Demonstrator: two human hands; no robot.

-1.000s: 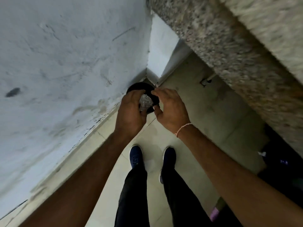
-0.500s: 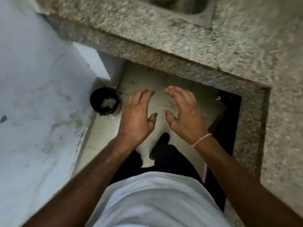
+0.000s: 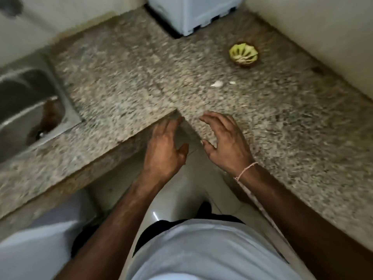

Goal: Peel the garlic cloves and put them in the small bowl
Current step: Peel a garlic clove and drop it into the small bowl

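A: Hands first. Left hand (image 3: 164,150) and right hand (image 3: 226,142) both held out in front of the body at the inner corner of the granite counter (image 3: 125,81), palms down, fingers spread and slack, nothing in either

B: Touching the counter?

A: Frame is motion-blurred, can't tell. Left one sits over the counter edge and the floor gap, right one over the slab. A pale thread bracelet (image 3: 245,170) on the right wrist

B: Garlic?

A: Two small white pieces, garlic cloves (image 3: 217,83) most likely, too blurred to say peeled or not. They lie on the bare counter, well beyond the right hand's fingertips, close together

B: Bowl?

A: Small bowl (image 3: 243,54) further back, near the right wall, yellow-green inside with pale strips in it, could be cloves or a pattern. Apart from the loose pieces

B: Rest?

A: Steel sink (image 3: 24,106) set in the counter on the left, a white appliance (image 3: 191,13) at the back against the wall, white shirt (image 3: 201,249) at the bottom of view
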